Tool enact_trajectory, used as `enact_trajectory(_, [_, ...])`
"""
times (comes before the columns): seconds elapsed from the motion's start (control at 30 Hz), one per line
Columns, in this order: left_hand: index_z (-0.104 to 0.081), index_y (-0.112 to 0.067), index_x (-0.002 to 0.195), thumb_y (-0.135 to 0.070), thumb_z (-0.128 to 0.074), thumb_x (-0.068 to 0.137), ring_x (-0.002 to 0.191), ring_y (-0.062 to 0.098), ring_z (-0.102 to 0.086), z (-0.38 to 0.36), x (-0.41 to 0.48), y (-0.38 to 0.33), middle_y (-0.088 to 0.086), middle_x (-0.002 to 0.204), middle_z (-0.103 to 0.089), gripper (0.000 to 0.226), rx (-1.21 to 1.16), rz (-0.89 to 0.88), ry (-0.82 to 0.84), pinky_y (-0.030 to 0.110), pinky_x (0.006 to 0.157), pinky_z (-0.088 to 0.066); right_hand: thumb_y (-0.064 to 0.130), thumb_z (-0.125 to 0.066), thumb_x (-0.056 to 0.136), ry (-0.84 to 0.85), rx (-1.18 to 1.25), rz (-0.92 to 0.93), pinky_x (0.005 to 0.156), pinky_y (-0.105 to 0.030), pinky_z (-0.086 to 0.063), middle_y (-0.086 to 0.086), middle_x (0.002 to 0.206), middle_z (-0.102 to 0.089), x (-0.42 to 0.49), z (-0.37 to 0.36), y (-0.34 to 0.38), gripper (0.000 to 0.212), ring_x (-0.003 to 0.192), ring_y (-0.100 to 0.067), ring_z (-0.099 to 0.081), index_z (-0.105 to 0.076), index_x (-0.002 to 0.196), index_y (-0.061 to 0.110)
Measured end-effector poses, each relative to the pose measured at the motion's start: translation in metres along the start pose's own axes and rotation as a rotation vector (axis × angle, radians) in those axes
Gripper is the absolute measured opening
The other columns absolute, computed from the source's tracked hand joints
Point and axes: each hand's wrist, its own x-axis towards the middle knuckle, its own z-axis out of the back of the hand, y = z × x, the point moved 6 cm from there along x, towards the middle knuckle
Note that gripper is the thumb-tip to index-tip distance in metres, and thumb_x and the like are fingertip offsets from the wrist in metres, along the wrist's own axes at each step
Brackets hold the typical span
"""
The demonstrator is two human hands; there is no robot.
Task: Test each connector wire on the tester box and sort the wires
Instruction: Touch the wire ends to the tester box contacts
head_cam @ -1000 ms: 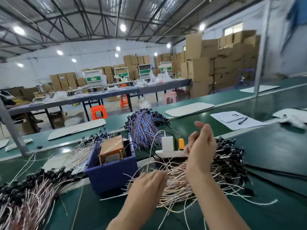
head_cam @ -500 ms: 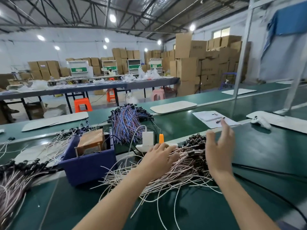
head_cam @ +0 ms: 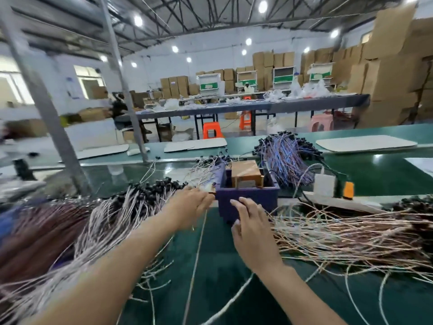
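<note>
The tester box, a brown block, sat upright inside a blue bin at the middle of the green bench. The right hand lay at the bin's 6 o'clock with its fingers spread and straight, the index fingertip touching the front wall; it held nothing. The left hand reached to the bin's 9 o'clock corner, and the two hands were near each other but apart. A single wire trailed from under the left hand toward 6 o'clock across the bench. Motion blur hid the fingertips, so I cannot tell whether they pinched it.

At 9 o'clock from the bin spread a pale pile of wires with black connectors at their far ends. At 3 o'clock lay a coppery pile of wires, touching the right hand's outer edge. At 1 o'clock rested a blue-purple bundle, and at 11 o'clock a small loose heap, just beside the bin's rear corner.

A white power strip lay at 3 o'clock, between the bin and the coppery pile's far end, carrying a white adapter and an orange plug.

Toward 12 o'clock, well apart, stood an orange stool, a long grey table and stacked cardboard boxes.
</note>
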Motion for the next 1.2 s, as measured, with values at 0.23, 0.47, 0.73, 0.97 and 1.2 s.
enact_trajectory(0.23, [-0.053,-0.013,0.131,-0.036,-0.038,0.105,0.123,0.031,-0.049,0.000,-0.051,0.155,0.014,0.130,-0.055,0.038,0.040,0.638,-0.124,0.051,0.105,-0.043,0.004,-0.056,0.097,0.007,0.175,-0.011,0.107,-0.034,-0.044,0.000,0.125,-0.059,-0.016,-0.022,0.002,0.037,0.118,-0.015,-0.049,-0.059,0.132,0.015])
enact_trajectory(0.47, [-0.055,0.004,0.107,-0.031,-0.044,0.106,0.107,0.039,-0.059,-0.026,-0.061,0.191,0.026,0.121,-0.061,0.036,-0.216,0.868,-0.064,0.045,0.093,-0.048,0.000,-0.057,0.096,-0.091,0.242,-0.140,0.100,-0.028,-0.043,0.001,0.116,-0.061,-0.016,-0.015,-0.013,0.033,0.109,-0.013,-0.050,-0.063,0.125,0.014])
enact_trajectory(0.73, [-0.053,-0.004,0.075,-0.016,-0.048,0.101,0.073,0.027,-0.046,-0.036,-0.062,0.197,0.030,0.094,-0.064,0.029,-0.553,1.075,-0.295,0.040,0.065,-0.040,0.001,-0.052,0.095,-0.181,0.359,-0.288,0.093,0.001,-0.024,0.006,0.114,-0.057,-0.016,-0.016,-0.031,0.031,0.110,-0.004,-0.044,-0.062,0.120,0.018])
enact_trajectory(0.97, [-0.052,-0.009,0.100,-0.023,-0.048,0.101,0.067,0.017,-0.047,-0.022,-0.043,0.177,0.003,0.081,-0.053,0.014,-0.814,0.940,-0.588,0.030,0.060,-0.039,0.001,-0.050,0.096,-0.208,0.446,-0.336,0.091,-0.014,-0.034,0.008,0.111,-0.054,-0.015,-0.019,-0.039,0.030,0.108,-0.008,-0.050,-0.063,0.115,0.020])
enact_trajectory(1.2, [-0.045,-0.010,0.109,-0.022,-0.039,0.108,0.054,0.000,-0.048,0.041,-0.042,0.093,-0.002,0.075,-0.053,0.013,-0.741,0.455,-0.911,0.025,0.053,-0.044,0.008,-0.052,0.098,-0.236,0.671,-0.421,0.083,-0.013,-0.042,0.013,0.108,-0.060,-0.020,-0.013,-0.039,0.033,0.101,-0.002,-0.056,-0.060,0.103,0.040])
